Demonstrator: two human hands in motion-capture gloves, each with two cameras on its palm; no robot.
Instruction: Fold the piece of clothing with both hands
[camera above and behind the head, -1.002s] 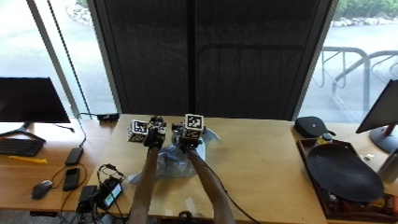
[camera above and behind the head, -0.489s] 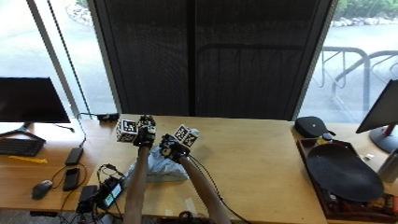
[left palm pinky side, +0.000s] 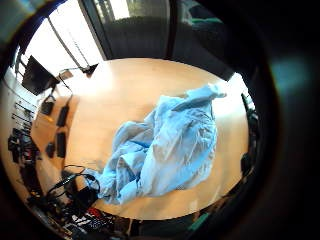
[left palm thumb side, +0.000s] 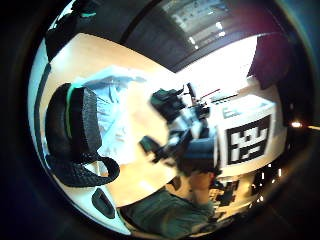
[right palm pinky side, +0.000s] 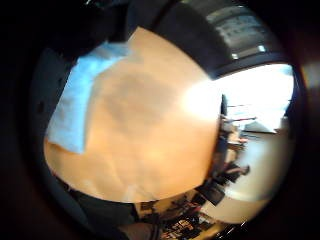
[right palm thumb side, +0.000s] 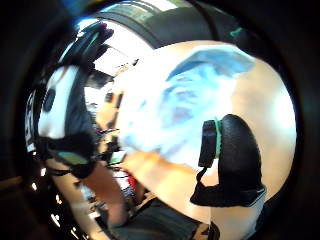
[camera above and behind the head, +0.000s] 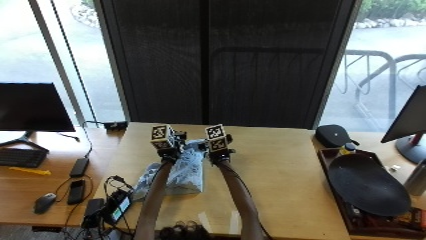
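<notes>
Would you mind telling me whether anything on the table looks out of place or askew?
The light blue garment lies crumpled and bunched on the wooden table, not flat or folded. Nothing looks spilled or damaged.

Can't really see either hand's fingers from the outside view, the left hand (camera above and behind the head: 168, 150) and right hand (camera above and behind the head: 218, 151) hide them. The far end of the light blue garment (camera above and behind the head: 185, 170) tucks out of sight between them, so any grip is unclear.
</notes>
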